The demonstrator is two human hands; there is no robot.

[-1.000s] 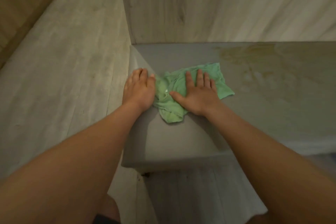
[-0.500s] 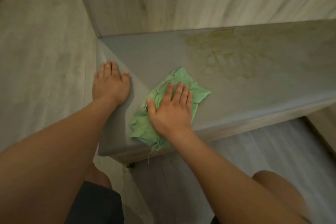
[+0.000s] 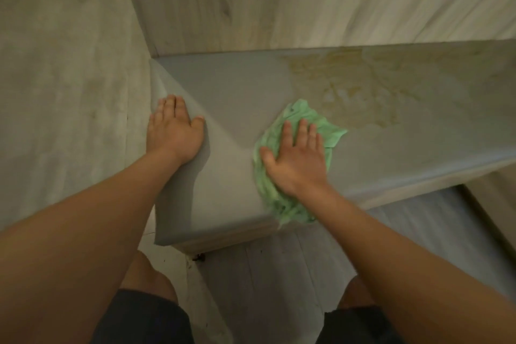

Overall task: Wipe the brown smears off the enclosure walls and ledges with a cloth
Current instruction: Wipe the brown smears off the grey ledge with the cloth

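right hand (image 3: 297, 160) presses the green cloth (image 3: 312, 123) flat on the grey ledge (image 3: 237, 92), fingers straight and spread, just left of the brown smears (image 3: 360, 92). left hand (image 3: 173, 128) braces flat. next: push the cloth right over the smears.

Dim, warm light; soft blur throughout, wide-angle bending at the edges, faint shadow beside the left forearm (image 3: 92, 220).

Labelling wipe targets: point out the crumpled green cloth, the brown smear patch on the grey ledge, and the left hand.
crumpled green cloth (image 3: 333, 131), head view, bare edge beyond the fingertips.
brown smear patch (image 3: 360, 89), head view, middle of the stain.
left hand (image 3: 174, 132), head view, back of the hand.
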